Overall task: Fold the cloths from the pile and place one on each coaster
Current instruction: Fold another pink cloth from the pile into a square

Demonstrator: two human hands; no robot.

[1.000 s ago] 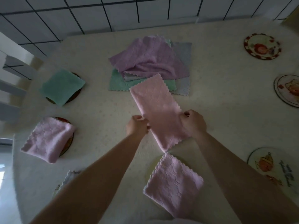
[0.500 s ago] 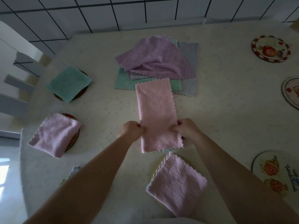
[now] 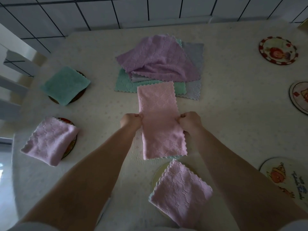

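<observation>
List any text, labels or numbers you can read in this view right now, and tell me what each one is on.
Dark script on the near-right cartoon coaster: present beside the figure, but too blurred and distorted to read.
Far-right coaster: picture and red-and-white border only, no legible text.
Right-edge coaster: a small red mark, unreadable.
Pink cloth held by the left hand and right hand, and the pile: no labels visible.

Both bare forearms reach forward from the near edge of the tabletop, converging. The left hand (image 3: 130, 121) and right hand (image 3: 190, 121) are level, fingers curled, pinching opposite long edges of a pink cloth (image 3: 160, 120).
</observation>
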